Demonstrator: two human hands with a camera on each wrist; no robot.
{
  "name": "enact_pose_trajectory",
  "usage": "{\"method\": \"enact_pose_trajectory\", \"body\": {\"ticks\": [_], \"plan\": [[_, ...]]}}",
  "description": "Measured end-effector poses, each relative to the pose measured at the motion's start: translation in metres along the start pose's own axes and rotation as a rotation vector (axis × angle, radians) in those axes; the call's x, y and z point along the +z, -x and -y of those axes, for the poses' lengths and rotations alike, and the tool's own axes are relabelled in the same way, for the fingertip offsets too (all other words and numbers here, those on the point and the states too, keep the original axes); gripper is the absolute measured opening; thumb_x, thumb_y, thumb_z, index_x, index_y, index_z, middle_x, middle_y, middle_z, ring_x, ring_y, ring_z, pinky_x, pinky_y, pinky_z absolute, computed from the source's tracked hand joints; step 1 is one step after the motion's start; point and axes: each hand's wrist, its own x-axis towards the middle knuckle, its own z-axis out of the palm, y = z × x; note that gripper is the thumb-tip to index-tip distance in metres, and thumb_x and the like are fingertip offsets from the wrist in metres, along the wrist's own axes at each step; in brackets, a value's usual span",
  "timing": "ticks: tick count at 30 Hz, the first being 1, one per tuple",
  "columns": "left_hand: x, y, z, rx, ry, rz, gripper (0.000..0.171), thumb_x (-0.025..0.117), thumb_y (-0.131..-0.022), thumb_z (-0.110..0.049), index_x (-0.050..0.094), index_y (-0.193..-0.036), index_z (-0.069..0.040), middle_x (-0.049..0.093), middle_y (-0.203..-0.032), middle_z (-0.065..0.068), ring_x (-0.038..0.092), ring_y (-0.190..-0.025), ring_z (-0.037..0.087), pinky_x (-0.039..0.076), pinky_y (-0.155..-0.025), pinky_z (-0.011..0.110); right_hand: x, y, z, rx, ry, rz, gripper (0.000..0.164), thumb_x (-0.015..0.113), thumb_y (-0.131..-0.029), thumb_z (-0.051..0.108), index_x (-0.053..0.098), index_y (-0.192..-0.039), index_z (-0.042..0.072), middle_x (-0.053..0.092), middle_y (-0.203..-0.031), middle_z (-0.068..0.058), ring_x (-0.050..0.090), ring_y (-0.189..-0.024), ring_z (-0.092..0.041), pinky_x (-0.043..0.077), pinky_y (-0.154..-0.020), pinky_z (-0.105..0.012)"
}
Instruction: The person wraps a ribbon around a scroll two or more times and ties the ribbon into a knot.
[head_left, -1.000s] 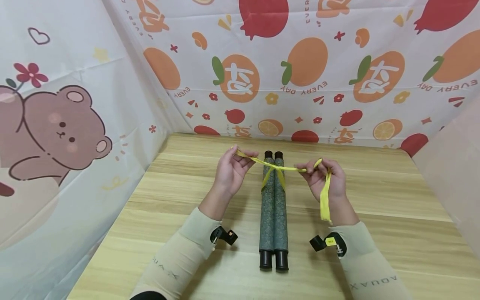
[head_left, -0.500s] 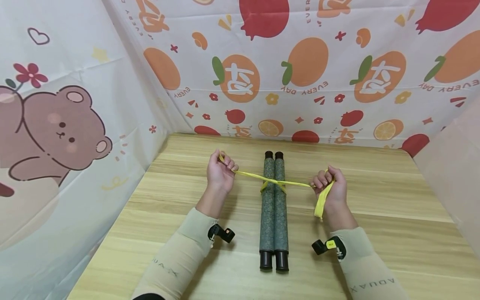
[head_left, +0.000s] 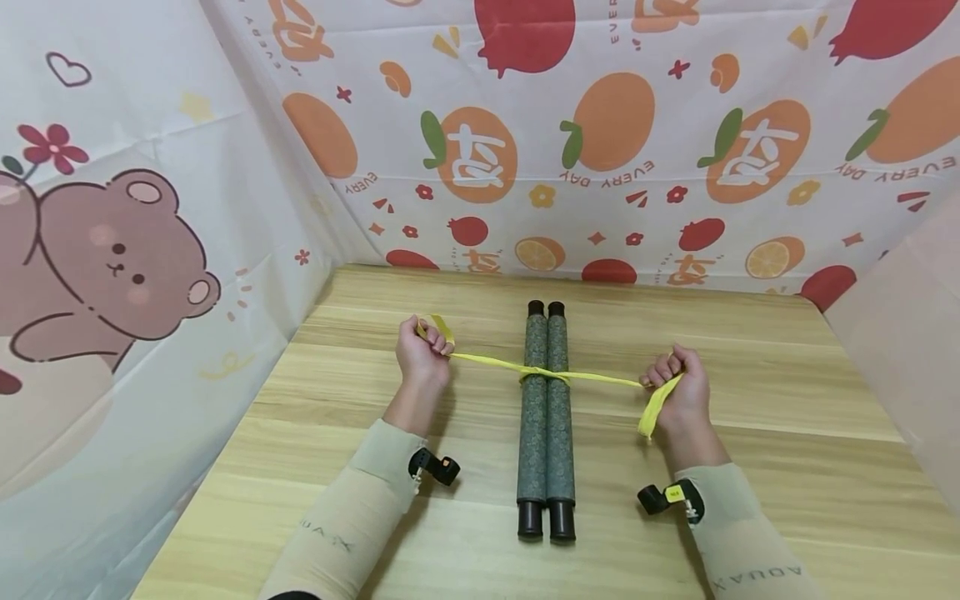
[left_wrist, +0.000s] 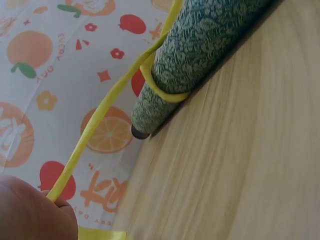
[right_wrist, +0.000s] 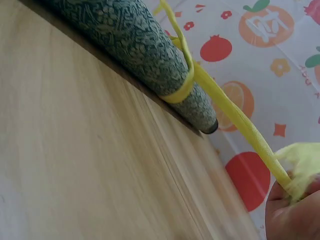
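Two green patterned scrolls [head_left: 533, 433] with dark end knobs lie side by side on the wooden table. Around both runs a yellow ribbon [head_left: 487, 361], crossed on top and pulled out taut to either side. My left hand [head_left: 423, 354] grips one end of it, a short tail poking up past the fingers. On the other side my right hand [head_left: 682, 387] holds the opposite end in curled fingers, and a flat tail hangs below. In both wrist views the ribbon [left_wrist: 100, 112] loops snugly about the scroll [right_wrist: 135, 47] and stretches to the hand.
The wooden table [head_left: 315, 467] reaches back to a fruit-print cloth [head_left: 547, 142]. A bear-print cloth [head_left: 247, 167] hangs at the left. Small black wrist cameras [head_left: 437, 467] are strapped over the light sleeves.
Both hands have moved apart and nearer to me, their fingers now curled tighter. The ribbon has gone from raised and slack-looped to drawn close on the scrolls.
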Motion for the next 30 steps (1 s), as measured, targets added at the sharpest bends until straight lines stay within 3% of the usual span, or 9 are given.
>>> {"method": "enact_pose_trajectory", "body": {"ticks": [4,19,30], "plan": [[-0.004,-0.002,-0.002,-0.004,0.014,-0.022,0.027,0.033,-0.099,-0.024,0.040,-0.074,-0.016,0.033,-0.049,-0.004,0.027,-0.043,0.011,0.023,-0.045,0.024,-0.004,0.000,0.006,-0.009,-0.011,-0.013,0.038,0.056,-0.092,0.022,0.038,-0.059,0.013,0.037,-0.052,0.001,0.033,-0.045,-0.015,0.034,-0.057,-0.029],[-0.009,-0.001,-0.011,0.002,0.001,-0.075,0.026,0.034,-0.100,-0.022,0.039,-0.075,-0.015,0.027,-0.047,-0.006,0.025,-0.042,0.010,0.025,-0.046,0.025,-0.010,0.004,0.022,-0.056,0.053,-0.056,0.039,0.046,-0.098,0.022,0.037,-0.061,0.013,0.036,-0.051,0.001,0.029,-0.045,-0.017,0.042,-0.061,-0.031],[-0.013,-0.002,-0.018,0.011,-0.028,-0.102,0.030,0.035,-0.100,-0.021,0.038,-0.071,-0.014,0.027,-0.048,-0.005,0.027,-0.042,0.011,0.029,-0.047,0.027,-0.019,0.005,0.028,-0.032,0.039,-0.118,0.038,0.044,-0.099,0.021,0.036,-0.063,0.011,0.035,-0.051,-0.001,0.030,-0.045,-0.017,0.045,-0.068,-0.035]]}}
